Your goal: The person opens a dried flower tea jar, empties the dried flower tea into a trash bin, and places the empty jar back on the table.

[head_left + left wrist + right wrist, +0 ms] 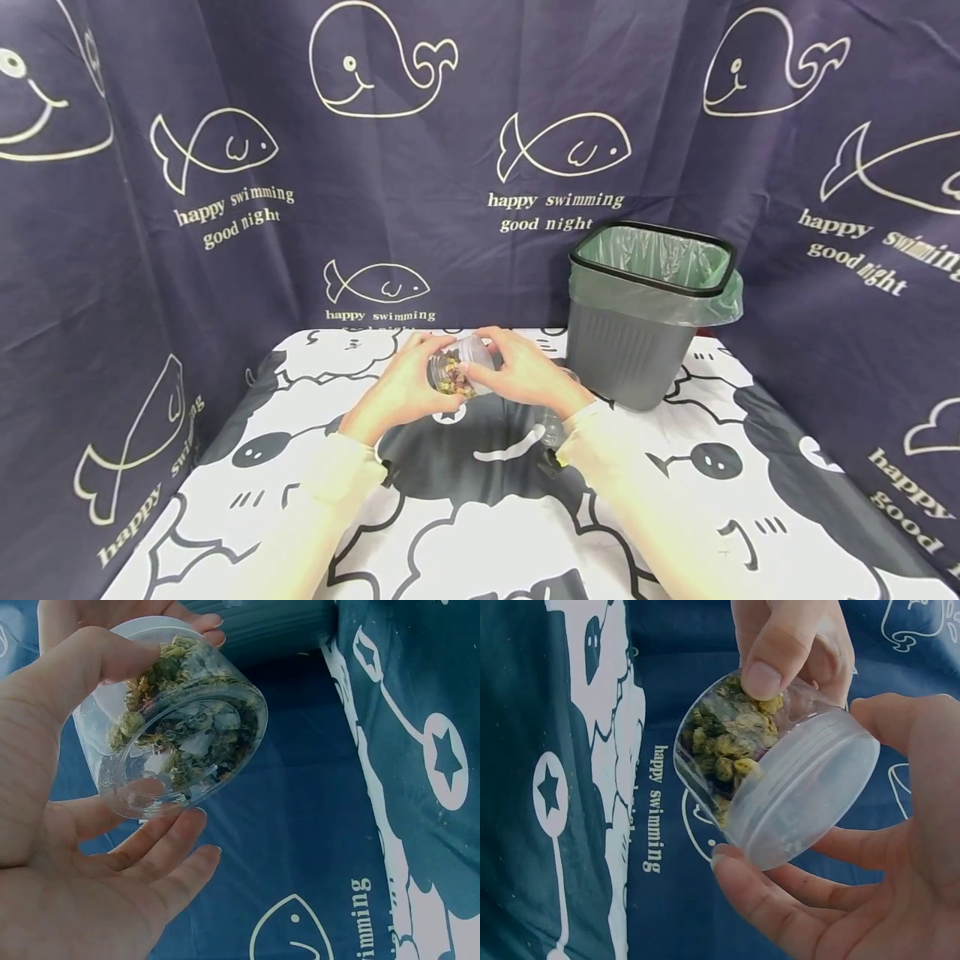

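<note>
A clear plastic jar [442, 375] of dried yellow-green flower buds is held tilted above the table, between both hands. The left hand [405, 382] grips its body, thumb [105, 656] along the wall and fingers beneath. A frosted white lid [810, 799] sits on the jar's right end. Around the rim of that lid curl the fingers and thumb of the right hand [528, 368]. The jar's round bottom [195, 742] faces the left wrist camera, with buds showing through it.
Right of the hands stands a grey bin [626, 354] with a black rim and a green plastic liner [656, 258]. By the right wrist is a clear object [553, 429], partly hidden by the arm. A cartoon-print cloth covers the table [487, 542]; dark blue curtains [465, 167] surround it.
</note>
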### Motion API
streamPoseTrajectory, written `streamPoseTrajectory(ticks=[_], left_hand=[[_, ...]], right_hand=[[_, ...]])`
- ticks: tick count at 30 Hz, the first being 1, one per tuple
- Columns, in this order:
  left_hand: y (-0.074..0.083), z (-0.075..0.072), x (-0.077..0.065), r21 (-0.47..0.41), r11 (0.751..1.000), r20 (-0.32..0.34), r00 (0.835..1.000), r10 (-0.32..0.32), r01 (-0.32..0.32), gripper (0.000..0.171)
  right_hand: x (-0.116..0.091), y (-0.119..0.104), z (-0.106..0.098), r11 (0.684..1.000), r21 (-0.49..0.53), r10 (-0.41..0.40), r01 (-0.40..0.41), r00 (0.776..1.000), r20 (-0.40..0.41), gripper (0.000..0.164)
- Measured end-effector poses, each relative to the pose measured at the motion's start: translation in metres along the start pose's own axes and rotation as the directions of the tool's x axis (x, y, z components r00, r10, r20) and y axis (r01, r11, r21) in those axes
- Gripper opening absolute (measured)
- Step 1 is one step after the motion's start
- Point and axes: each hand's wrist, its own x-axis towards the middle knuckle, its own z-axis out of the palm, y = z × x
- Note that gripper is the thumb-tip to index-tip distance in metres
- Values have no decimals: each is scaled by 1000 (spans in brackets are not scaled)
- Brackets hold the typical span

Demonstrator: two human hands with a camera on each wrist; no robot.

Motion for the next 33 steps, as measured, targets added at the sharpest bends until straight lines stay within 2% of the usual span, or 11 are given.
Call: streamPoseTrajectory(ticks=[14, 18, 33], left_hand=[[-4, 13, 2, 42, 999, 55, 998, 19, -21, 97], [-7, 18, 2, 49, 998, 49, 998, 37, -40, 97], [-12, 25, 1, 119, 991, 10, 998, 60, -61, 83]], right_hand=[[-4, 7, 11, 1000, 26, 5, -3, 998, -58, 66], [-5, 6, 13, 1000, 25, -13, 15, 998, -60, 63], [-11, 8, 21, 999, 46, 9, -6, 998, -62, 64]])
